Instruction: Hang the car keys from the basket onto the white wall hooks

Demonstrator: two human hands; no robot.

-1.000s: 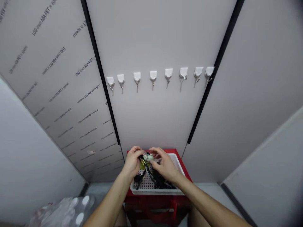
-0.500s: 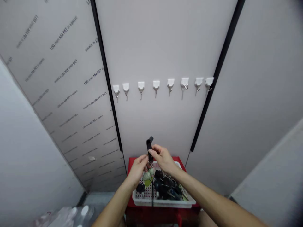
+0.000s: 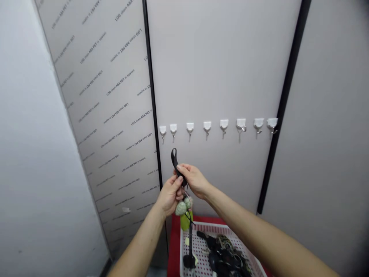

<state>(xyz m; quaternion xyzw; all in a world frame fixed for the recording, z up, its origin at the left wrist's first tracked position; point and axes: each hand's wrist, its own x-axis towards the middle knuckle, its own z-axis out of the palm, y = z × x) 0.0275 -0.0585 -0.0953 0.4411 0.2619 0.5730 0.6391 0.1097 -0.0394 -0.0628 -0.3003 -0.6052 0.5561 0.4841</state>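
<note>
Both hands hold a keychain with a looped black strap [image 3: 174, 158], raised over the front of the wall below the hooks. My right hand [image 3: 194, 180] pinches the strap between thumb and fingers, its loop standing up above. Just lower, my left hand [image 3: 170, 195] is closed on the strap's bottom end. Beneath the fingers dangle pale green round charms [image 3: 181, 208] and a yellow-green tag [image 3: 186, 223]. A thin black cord runs down from there to a black piece [image 3: 189, 261] over the basket; whether it hangs or lies there I cannot tell.
A row of several white hooks [image 3: 207, 127] is fixed to the pale wall panel, between two black strips [image 3: 152, 92]. Below stands a white perforated basket [image 3: 198, 250] holding a dark heap of key-like items [image 3: 227, 257], on a red surface [image 3: 174, 246].
Both hands have lifted the keychain up from the basket toward the hooks. The strap's loop now stands more open and extended. My view has tilted up and turned left.
</note>
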